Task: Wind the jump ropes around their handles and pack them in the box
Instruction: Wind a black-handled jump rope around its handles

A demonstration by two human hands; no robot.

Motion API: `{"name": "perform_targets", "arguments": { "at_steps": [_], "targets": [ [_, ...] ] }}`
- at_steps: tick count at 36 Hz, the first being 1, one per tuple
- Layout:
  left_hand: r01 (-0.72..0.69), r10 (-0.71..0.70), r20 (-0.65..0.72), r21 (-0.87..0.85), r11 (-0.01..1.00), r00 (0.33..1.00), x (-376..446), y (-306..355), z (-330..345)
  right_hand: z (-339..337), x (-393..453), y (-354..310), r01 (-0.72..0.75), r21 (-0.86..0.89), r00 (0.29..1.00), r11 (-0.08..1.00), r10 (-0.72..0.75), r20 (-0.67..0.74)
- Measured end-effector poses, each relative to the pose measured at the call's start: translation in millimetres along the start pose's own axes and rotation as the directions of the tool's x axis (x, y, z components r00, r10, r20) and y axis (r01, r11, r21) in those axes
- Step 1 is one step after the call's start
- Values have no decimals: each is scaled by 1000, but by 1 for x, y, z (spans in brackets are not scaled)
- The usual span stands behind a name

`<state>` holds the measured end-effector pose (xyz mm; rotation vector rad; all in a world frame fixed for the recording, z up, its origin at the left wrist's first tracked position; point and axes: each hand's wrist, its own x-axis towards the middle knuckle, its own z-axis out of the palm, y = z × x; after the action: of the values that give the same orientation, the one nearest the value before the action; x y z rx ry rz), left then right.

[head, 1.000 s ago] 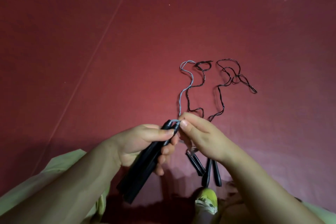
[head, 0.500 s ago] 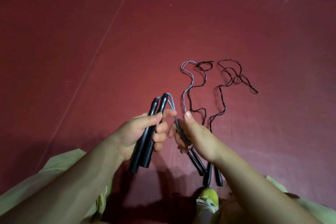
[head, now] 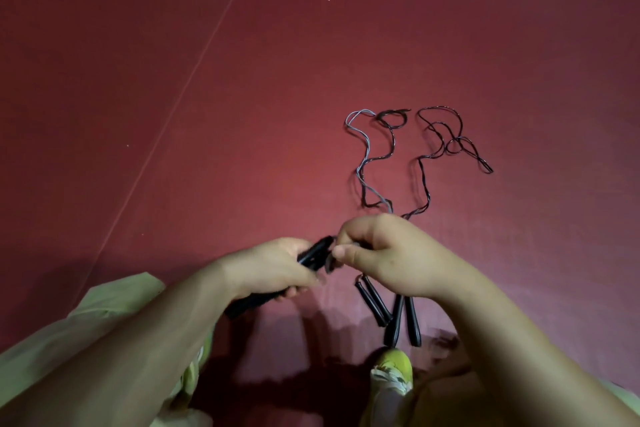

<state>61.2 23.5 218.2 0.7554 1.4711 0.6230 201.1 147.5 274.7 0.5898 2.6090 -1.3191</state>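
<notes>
Two pairs of black tapered plastic handles [head: 391, 315] lie on the dark red floor mat [head: 207, 114], below the right hand [head: 391, 253]; their thin cords [head: 422, 156] trail beyond it. The left hand [head: 273, 267] is beside it, to the left.

My left hand [head: 273, 265] is curled, its fingers wrapped around the handles [head: 311, 255], forearm reaching in from the lower left. My right hand [head: 388, 253] sits just beside it, knuckles up, thumb and forefinger pinched together at the tips of the left fingers.
</notes>
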Motion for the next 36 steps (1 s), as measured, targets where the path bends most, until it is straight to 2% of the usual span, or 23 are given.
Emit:
{"name": "perform_targets", "arguments": {
  "at_steps": [2,5,7,9,12,15,18,20,22,25,30,36],
  "targets": [
    [5,-11,115,45,999,993,-2,3,6,-2,-1,3,5,105,1000,994,-5,-4],
    [-15,16,287,-6,1000,958,-8,9,13,-3,0,8,-40,323,999,946,50,-22],
    [-14,55,366,-113,993,929,-10,12,16,-3,2,12,-105,509,994,854,111,19],
    [-13,107,423,-218,976,900,-11,14,16,0,3,14,-191,667,982,721,146,124],
    [-37,250,501,-396,918,828,-12,13,16,10,5,13,-285,761,958,582,140,251],
    [-41,400,475,-604,796,784,-10,8,9,13,10,12,-235,818,972,525,139,189],
    [-61,452,382,-707,705,806,-8,7,-2,4,12,12,-102,888,989,448,140,43],
    [-65,455,358,-724,687,815,-8,6,-7,-1,10,13,-40,887,997,460,81,3],
    [-63,441,338,-732,679,831,-9,6,-11,-3,8,14,-20,844,999,537,32,3],
    [-52,389,304,-727,684,870,-11,8,-11,-4,4,18,-12,770,999,638,34,-13],
    [-36,230,177,-715,698,957,-15,15,-6,3,9,19,6,702,981,712,132,-143],
    [-62,151,79,-660,749,985,-16,20,-5,13,15,22,-14,570,927,822,224,-300]
  ]
}}
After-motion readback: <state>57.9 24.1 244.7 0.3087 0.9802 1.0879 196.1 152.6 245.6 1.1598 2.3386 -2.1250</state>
